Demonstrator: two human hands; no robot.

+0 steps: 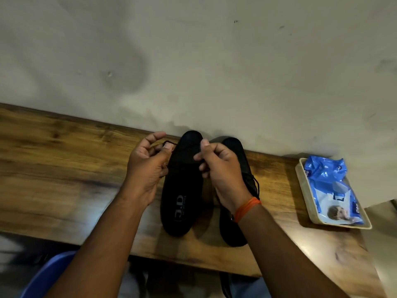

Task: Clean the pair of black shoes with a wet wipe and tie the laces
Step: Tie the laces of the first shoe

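Note:
Two black shoes stand side by side on the wooden table (64,168), toes toward the wall. The left shoe (182,190) shows its insole with a grey logo. The right shoe (238,164) is partly hidden behind my right wrist; a tied lace shows on its right side. My left hand (146,168) pinches a thin black lace (168,143) beside the left shoe's toe. Over the same shoe, my right hand (219,168) has its fingers curled round the other lace end, which is mostly hidden.
A beige tray (303,186) at the table's right holds a blue and white wet-wipe pack (330,186). A grey wall rises directly behind the shoes. A blue plastic seat (43,276) shows below the table's front edge.

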